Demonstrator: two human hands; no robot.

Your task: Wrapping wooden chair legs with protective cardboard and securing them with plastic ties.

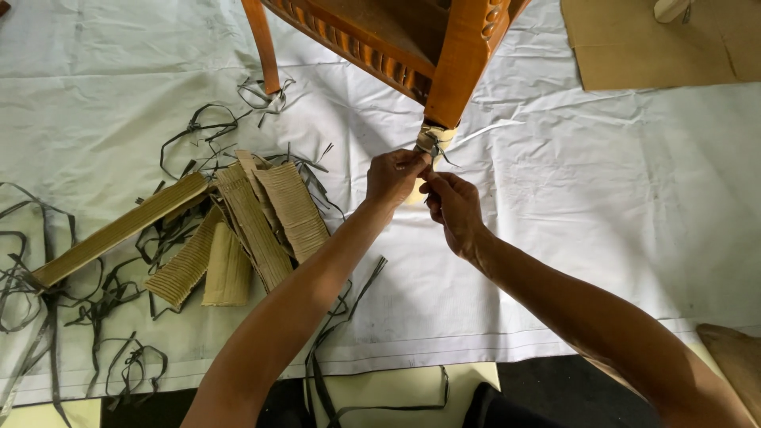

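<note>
No labels, signs or screens. Packaging material only, all on the white sheet. Flat brown cardboard sheet at the sheet's far right corner, plain, cut off by the frame edge. Pile of tan corrugated cardboard strips at left-centre: ribbed, curled, overlapping; one long flat strip runs diagonally toward the left edge. Loose dark strapping bands lie tangled around the pile, some trailing over the sheet's near edge.
</note>
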